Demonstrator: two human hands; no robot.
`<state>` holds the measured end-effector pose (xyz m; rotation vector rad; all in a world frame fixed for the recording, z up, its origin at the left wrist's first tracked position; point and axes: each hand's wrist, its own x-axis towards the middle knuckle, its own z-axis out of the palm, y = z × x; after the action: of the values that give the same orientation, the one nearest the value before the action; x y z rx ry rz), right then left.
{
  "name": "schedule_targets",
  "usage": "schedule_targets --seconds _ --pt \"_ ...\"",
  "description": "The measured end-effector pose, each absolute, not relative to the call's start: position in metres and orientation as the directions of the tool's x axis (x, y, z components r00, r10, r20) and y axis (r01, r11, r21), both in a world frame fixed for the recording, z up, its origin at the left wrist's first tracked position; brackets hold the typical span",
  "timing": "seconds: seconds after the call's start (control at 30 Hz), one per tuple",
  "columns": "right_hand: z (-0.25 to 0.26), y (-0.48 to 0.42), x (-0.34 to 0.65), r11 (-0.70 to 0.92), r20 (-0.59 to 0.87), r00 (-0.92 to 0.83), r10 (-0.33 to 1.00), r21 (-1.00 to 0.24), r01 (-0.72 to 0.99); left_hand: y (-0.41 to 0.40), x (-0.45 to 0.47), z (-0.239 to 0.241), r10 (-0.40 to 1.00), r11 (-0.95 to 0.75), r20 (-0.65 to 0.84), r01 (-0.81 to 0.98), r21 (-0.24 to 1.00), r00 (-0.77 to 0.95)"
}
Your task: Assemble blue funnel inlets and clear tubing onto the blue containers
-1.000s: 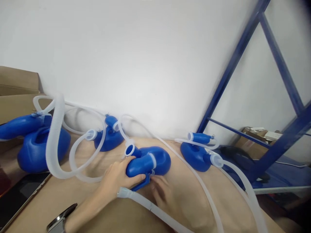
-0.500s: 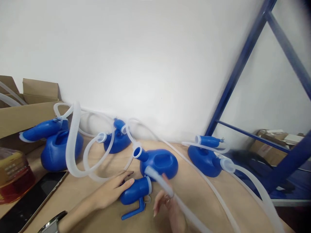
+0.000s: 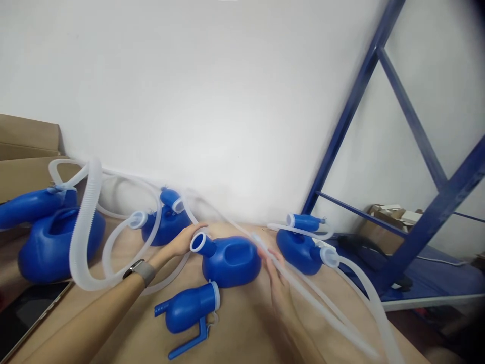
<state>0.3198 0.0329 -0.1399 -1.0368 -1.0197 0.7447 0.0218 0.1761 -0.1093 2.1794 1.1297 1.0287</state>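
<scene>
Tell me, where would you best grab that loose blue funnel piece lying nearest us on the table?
I'd close the grip over the round middle of the blue funnel piece, coming from above: it lies on its side with nothing over it, while its thin handle lies flat on the table.

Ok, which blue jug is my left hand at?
The middle jug, directly ahead of you: your left hand rests at its open, white-rimmed spout.

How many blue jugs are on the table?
4 jugs: one at far left, one at the back, one in the middle, one at right. Others may lie outside the view.
</scene>
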Motion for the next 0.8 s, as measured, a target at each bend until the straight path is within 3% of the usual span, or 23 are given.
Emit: schedule_targets --seconds 0.2,0.37,0.6,0.8 --pt "-0.116 0.081 0.319 0.43 0.473 0.205 0.857 -0.876 0.219 0.169 0.002 -0.066 0.866 -0.498 0.435 0.514 0.699 0.248" --pt "-0.116 0.11 0.317 0.412 0.455 0.068 0.888 -0.852 0.324 0.123 -0.022 -0.038 0.881 -0.469 0.422 0.497 0.73 0.212" --pt "-0.123 0.106 0.316 0.389 0.466 0.026 0.885 -0.767 0.511 0.082 -0.003 -0.078 0.842 -0.508 0.532 0.468 0.723 0.093" --pt "-0.129 0.091 0.315 0.419 0.528 0.023 0.849 -0.698 0.581 0.073 0.023 -0.113 0.838 -0.546 0.469 0.408 0.732 0.281"
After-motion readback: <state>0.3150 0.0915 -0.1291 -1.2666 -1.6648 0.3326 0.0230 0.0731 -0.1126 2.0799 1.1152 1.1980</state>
